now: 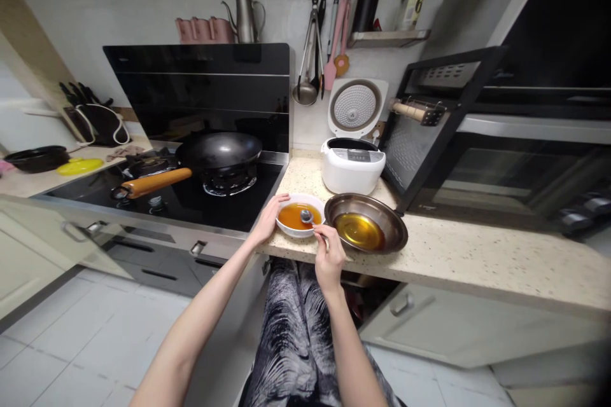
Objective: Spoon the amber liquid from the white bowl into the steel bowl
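A white bowl (300,233) with amber-brown liquid stands at the counter's front edge. My left hand (270,219) closes on the bowl's left rim, its fingertips at the far side. My right hand (329,253) pinches the handle of a metal spoon (307,217), whose head rests in the liquid near the bowl's middle. Close on the bowl's right sits a dark metal pan (394,229) with clear yellow oil-like liquid in it. How deep the spoon dips is hard to see.
Behind the bowl and pan is a white rice cooker (353,172), lid raised. On the left, a black wok (224,152) with a wooden handle (155,184) sits on the stove (210,200). An oven (515,172) fills the right. Utensils (312,54) hang on the wall.
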`<state>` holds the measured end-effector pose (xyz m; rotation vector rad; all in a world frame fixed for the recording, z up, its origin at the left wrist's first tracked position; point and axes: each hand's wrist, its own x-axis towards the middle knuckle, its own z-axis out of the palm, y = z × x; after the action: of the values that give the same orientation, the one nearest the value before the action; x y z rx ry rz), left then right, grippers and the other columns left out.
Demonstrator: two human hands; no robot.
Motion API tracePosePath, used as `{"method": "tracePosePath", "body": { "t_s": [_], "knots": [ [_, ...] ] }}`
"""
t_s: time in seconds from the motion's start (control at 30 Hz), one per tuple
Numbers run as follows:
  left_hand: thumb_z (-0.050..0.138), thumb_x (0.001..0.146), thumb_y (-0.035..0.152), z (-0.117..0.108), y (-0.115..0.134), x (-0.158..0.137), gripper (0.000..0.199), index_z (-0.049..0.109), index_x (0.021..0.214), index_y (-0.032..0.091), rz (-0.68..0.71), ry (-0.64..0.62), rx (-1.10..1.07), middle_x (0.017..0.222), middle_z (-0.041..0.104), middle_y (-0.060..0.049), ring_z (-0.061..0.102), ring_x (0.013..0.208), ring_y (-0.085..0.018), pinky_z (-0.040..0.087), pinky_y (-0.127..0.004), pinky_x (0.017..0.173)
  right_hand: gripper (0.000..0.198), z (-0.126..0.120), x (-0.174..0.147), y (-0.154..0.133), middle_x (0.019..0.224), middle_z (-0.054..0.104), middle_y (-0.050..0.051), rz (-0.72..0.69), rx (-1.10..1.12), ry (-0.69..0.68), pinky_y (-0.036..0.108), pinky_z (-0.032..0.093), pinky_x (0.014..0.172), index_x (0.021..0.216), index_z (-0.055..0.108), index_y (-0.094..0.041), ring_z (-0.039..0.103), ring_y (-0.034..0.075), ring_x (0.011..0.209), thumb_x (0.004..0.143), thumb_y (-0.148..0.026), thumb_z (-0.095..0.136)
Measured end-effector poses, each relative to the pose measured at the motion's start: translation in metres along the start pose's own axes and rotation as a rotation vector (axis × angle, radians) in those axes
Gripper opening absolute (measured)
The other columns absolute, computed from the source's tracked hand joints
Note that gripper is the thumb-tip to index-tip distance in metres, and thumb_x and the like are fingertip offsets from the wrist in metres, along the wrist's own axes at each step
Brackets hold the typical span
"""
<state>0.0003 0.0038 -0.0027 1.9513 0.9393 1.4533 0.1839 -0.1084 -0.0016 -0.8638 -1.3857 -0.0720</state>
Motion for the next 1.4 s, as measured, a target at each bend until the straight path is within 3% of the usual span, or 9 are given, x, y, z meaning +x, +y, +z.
{"method": "tracePosePath", "body": {
  "t_s": [0.4, 0.7, 1.4],
  "knots": [
    [0.034, 0.105, 0.041, 0.000, -0.001, 0.000, 0.045, 0.069, 0.120, 0.017, -0.002, 0.004, 0.011, 0.139, 0.062, -0.012, 0.055, 0.136, -0.024, 0.034, -0.044, 0.124, 0.017, 0.004, -0.003, 0.006, 0.093, 0.073, 0.006, 0.089, 0.029, -0.011, 0.031, 0.058, 0.085, 0.099, 0.067, -0.020, 0.070, 0.017, 0.092, 0.101, -0.021, 0.051],
    [0.034, 0.104, 0.039, 0.000, -0.003, 0.000, 0.043, 0.068, 0.119, 0.017, 0.004, 0.001, 0.000, 0.139, 0.061, -0.012, 0.055, 0.135, -0.023, 0.033, -0.044, 0.124, 0.018, 0.006, -0.008, 0.005, 0.095, 0.072, 0.005, 0.344, 0.159, 0.117, 0.032, 0.056, 0.085, 0.098, 0.067, -0.020, 0.070, 0.016, 0.087, 0.100, -0.033, 0.054],
    [0.033, 0.104, 0.043, -0.001, -0.002, 0.000, 0.045, 0.067, 0.120, 0.018, 0.003, -0.007, 0.021, 0.142, 0.061, -0.012, 0.054, 0.137, -0.024, 0.032, -0.046, 0.125, 0.014, -0.017, 0.005, -0.008, 0.093, 0.071, 0.005, 0.278, 0.161, 0.266, 0.033, 0.058, 0.081, 0.094, 0.065, -0.019, 0.069, 0.016, 0.083, 0.099, -0.029, 0.057]
  ]
}}
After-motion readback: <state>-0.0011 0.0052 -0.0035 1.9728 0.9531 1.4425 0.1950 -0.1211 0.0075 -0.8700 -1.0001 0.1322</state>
